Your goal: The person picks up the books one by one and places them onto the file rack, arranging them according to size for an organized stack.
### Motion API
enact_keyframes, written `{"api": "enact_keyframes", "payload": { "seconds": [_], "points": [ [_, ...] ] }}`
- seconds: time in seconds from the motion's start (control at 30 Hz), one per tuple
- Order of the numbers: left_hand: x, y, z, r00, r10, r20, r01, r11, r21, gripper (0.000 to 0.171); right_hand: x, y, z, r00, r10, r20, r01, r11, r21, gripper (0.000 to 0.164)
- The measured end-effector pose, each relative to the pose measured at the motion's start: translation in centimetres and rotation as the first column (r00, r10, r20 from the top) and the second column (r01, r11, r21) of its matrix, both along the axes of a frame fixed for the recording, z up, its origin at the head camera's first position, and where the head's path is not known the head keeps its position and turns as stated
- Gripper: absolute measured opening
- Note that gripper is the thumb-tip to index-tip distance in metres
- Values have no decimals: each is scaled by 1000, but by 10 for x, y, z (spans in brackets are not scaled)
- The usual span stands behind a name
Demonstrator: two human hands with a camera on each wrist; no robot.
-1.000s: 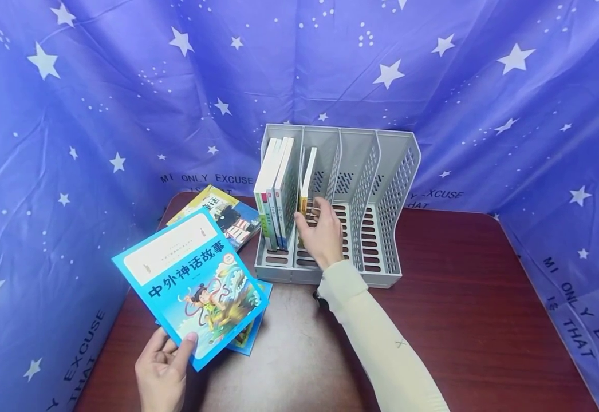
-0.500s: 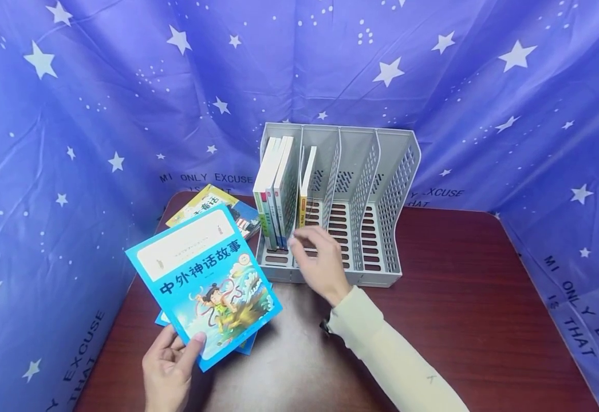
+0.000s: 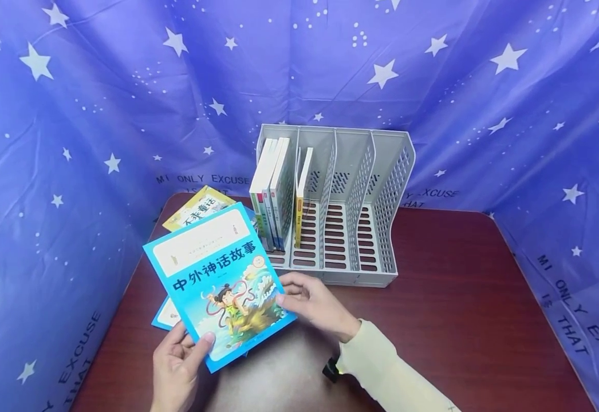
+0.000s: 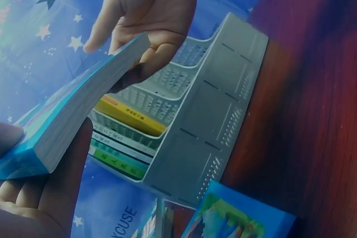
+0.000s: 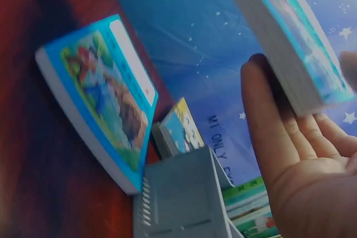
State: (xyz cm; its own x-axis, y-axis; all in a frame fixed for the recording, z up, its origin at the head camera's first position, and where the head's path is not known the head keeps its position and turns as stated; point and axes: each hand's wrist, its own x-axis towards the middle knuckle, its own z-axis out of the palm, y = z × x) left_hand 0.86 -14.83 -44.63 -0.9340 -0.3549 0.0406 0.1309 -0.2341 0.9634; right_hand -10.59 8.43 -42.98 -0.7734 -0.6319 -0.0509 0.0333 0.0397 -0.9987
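Moved right fingers [image 3: 299, 280] back from gray rack [image 3: 356, 278] to blue book [image 3: 227, 286], spread loosely by its edge; can't tell if touching. Pinching low part with left fingers [image 3: 172, 339]. So, with book between both, looks like shared work now.

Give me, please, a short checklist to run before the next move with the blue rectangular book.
1. Left hand gripping the blue rectangular paper book: ok.
2. Right hand gripping its right edge: cannot tell.
3. Grey perforated plastic rack standing upright: ok.
4. Room beside the thin yellow-spined book in the rack: ok.
5. Dark red table cleared of books: not ok; a blue-bordered picture book lies there.
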Motion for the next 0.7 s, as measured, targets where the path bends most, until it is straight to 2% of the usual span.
{"api": "enact_keyframes", "payload": {
  "seconds": [0.1, 0.23, 0.37, 0.5, 0.6, 0.7],
  "points": [
    [0, 2, -1, 1000, -22, -19, 22, 1000, 17, 42, 4, 0, -3, 1000, 4, 11, -4, 1000, -26, 27],
    [0, 4, -2, 998, -51, -25, 51, 999, 13, 40, 9, 0, -7, 999, -33, 14, 34, 999, -33, 26],
    [-2, 5, -1, 997, -74, -4, 74, 997, -20, 40, 14, 1, -11, 997, -80, 22, 82, 994, -76, 28],
    [-3, 4, -2, 992, -121, -23, 120, 992, -46, 40, 19, 3, -12, 995, -102, 5, 101, 984, -149, 27],
    [-4, 1, -2, 980, -185, -80, 180, 982, -61, 38, 22, 6, -11, 995, -100, 0, 98, 976, -195, 25],
    [-5, -3, -3, 947, -266, -179, 259, 964, -60, 36, 24, 10, -10, 995, -96, 27, 100, 970, -221, 25]
  ]
}}
